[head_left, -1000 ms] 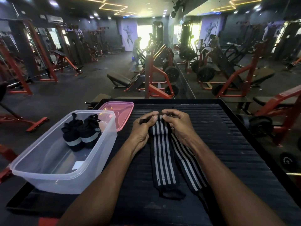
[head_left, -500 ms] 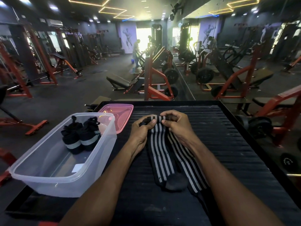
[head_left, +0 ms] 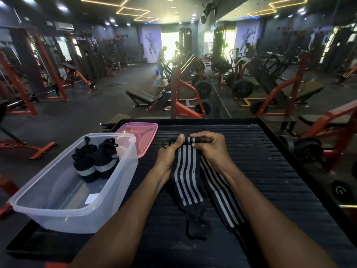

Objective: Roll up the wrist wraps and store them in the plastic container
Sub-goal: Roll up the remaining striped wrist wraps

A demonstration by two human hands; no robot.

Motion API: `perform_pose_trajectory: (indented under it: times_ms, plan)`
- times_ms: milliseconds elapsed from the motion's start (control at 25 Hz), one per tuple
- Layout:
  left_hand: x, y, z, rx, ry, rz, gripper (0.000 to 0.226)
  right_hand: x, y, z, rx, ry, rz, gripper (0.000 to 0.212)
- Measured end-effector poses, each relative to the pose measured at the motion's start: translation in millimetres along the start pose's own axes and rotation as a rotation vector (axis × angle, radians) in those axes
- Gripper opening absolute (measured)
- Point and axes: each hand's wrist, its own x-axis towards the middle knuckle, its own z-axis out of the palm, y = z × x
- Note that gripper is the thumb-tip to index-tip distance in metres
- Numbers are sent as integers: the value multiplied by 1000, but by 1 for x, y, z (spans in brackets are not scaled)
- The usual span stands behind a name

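A black wrist wrap with white stripes (head_left: 186, 182) lies lengthwise on the black ribbed platform (head_left: 270, 171). Its far end is turned into a small roll. My left hand (head_left: 170, 151) and my right hand (head_left: 209, 147) pinch that roll from either side, thumbs on top. A thin loop sticks out to the left of my left hand. A second striped wrap (head_left: 222, 198) lies flat to the right, partly under my right forearm. The clear plastic container (head_left: 58, 207) stands at the left with two rolled black wraps (head_left: 96, 161) inside.
A pink lid (head_left: 141, 130) lies behind the container at the platform's far left. Beyond the platform's raised rim are red and black gym machines, benches and weight plates, with a mirror wall on the right. A person stands far off near the bright doorway.
The roll at the wrap's far end has grown a little as both hands turned it toward me. The wrap's near end has slid slightly away from me.
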Motion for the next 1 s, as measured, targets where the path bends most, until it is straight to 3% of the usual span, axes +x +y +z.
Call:
perform_pose_trajectory:
  times_ms: [280, 360, 600, 840, 1000]
  plan:
    - [-1, -1, 1, 8, 28, 81, 18, 4, 3, -3, 76, -29, 237, 8]
    - [-2, 0, 1, 9, 20, 84, 17, 2, 3, -1, 14, -31, 198, 10]
    - [-3, 0, 4, -55, -3, 54, 44, 1, 1, -1, -7, 36, 84, 22]
    - [1, 0, 0, 40, 42, 83, 24, 1, -1, -1, 52, 31, 178, 30]
    - [1, 0, 0, 18, 7, 121, 16, 1, -4, -2, 196, -11, 329, 15]
